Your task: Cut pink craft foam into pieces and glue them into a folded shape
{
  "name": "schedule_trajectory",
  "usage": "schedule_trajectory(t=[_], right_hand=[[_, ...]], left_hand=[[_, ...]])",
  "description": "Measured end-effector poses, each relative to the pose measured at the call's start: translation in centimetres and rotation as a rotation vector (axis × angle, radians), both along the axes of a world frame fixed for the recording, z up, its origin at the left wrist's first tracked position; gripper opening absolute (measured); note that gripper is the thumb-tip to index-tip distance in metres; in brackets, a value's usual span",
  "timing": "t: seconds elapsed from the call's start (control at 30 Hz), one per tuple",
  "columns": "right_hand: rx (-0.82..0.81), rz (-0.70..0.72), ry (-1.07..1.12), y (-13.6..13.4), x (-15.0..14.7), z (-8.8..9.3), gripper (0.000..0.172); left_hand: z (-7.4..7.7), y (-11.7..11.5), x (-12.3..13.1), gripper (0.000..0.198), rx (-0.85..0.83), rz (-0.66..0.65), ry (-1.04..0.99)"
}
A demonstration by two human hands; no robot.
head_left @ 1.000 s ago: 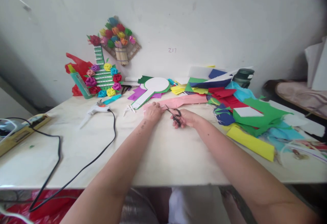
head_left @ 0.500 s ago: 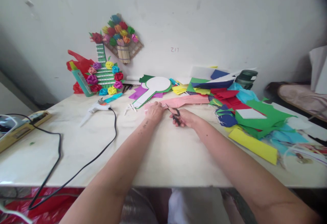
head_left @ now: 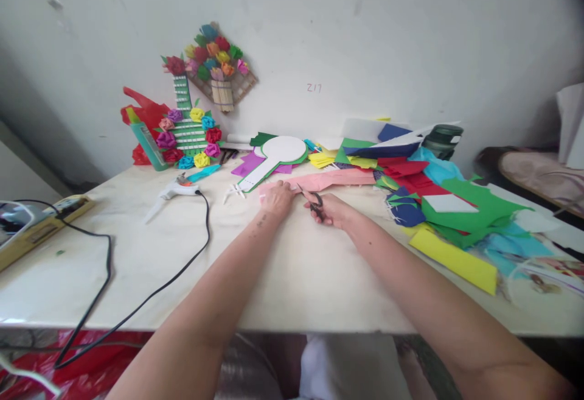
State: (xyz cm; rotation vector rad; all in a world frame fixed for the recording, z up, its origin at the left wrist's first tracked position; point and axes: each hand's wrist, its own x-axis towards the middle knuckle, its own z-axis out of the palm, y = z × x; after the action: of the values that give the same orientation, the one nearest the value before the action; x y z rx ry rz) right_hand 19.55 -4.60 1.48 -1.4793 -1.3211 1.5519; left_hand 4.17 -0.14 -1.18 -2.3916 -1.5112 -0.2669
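Note:
A long strip of pink paper (head_left: 337, 177) lies across the table in front of me. My left hand (head_left: 277, 199) rests on the strip's left end, its fingers pressed together on the paper. Black-handled scissors (head_left: 316, 206) are in my right hand (head_left: 332, 211), fingers through the loops. Their blades point left to the paper's near edge, close to my left fingertips. Just beyond my left hand is a white paddle-shaped cutout (head_left: 285, 150) on green backing. Small white scraps (head_left: 234, 191) lie left of that hand.
A hot glue gun (head_left: 176, 190) trails a black cord at left, near a power strip (head_left: 45, 229). Behind stand a glue bottle (head_left: 148, 144) and a flower-trimmed green guitar shape (head_left: 190, 135). Coloured sheets (head_left: 474, 205) and a dark green bottle (head_left: 441, 140) crowd the right.
The whole view has shifted slightly. Both hands stay at the pink paper, and the scissors have hardly moved.

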Motion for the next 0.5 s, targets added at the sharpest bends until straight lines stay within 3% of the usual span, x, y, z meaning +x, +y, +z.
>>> schedule_trajectory(t=[0.5], right_hand=[[-0.103,0.095,-0.025,0.77,0.28,0.44,0.044]], left_hand=[[0.06,-0.19,-0.03,0.045,0.0,0.006,-0.028]])
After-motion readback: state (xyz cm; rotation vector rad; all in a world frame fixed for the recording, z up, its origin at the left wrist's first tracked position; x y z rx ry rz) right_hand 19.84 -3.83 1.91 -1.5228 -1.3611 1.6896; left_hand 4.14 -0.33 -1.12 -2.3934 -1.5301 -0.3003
